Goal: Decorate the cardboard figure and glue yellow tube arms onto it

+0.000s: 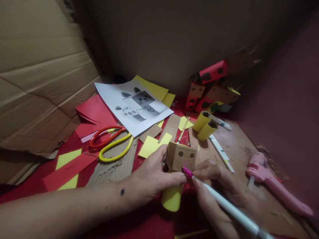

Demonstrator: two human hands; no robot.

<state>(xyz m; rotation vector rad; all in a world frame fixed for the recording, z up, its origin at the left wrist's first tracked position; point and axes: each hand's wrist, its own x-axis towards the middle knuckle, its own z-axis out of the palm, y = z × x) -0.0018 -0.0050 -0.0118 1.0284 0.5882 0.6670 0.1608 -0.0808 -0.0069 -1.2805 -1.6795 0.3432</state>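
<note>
A small figure with a brown cardboard head (183,157) and a yellow tube body (172,198) is held upright in my left hand (159,174). Two dark dots mark the face, with a faint pink mark below them. My right hand (219,189) grips a white marker (229,206), whose pink tip is at the lower edge of the cardboard head. Part of the body is hidden behind my left thumb.
Red-and-yellow-handled scissors (117,149) lie left, beside a printed cat sheet (139,106). Two yellow tubes (208,129), a pink glue gun (276,189) and red decorated figures (214,71) are on the right. Cardboard (45,76) stands at left.
</note>
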